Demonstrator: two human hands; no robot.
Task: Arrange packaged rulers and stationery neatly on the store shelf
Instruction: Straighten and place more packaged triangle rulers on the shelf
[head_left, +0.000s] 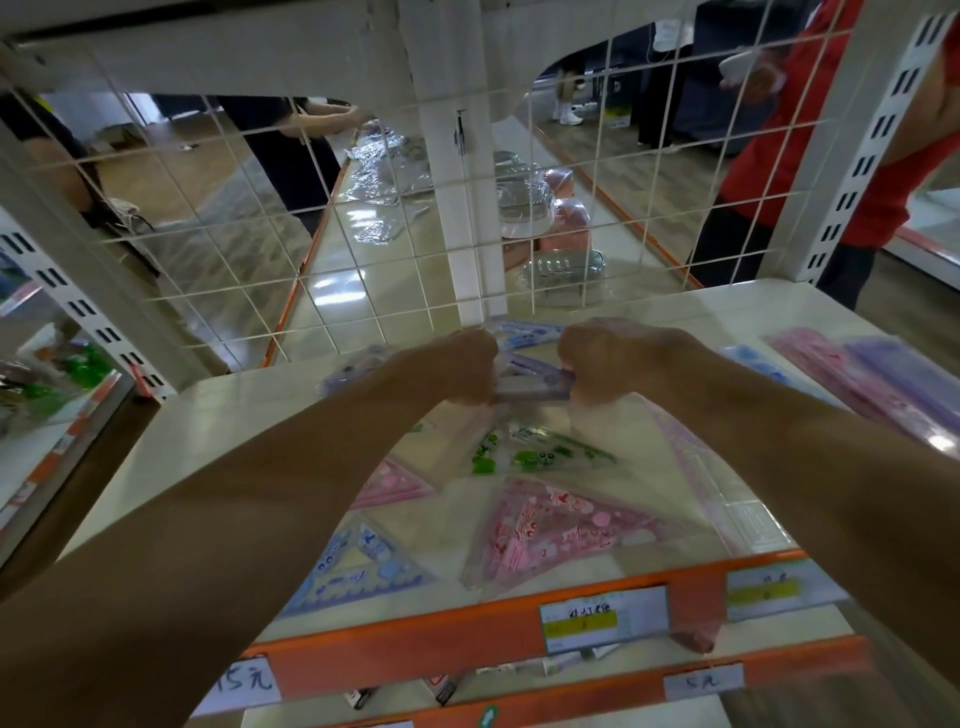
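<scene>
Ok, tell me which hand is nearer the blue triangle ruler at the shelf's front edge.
Left. The left hand is beyond the blue triangle ruler, slightly to its right; the right hand is farther right again, gripping the same purple ruler pack.

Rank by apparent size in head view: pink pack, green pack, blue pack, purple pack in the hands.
1. pink pack
2. blue pack and green pack: alike, and blue is partly hidden
3. purple pack: farthest, mostly covered
</scene>
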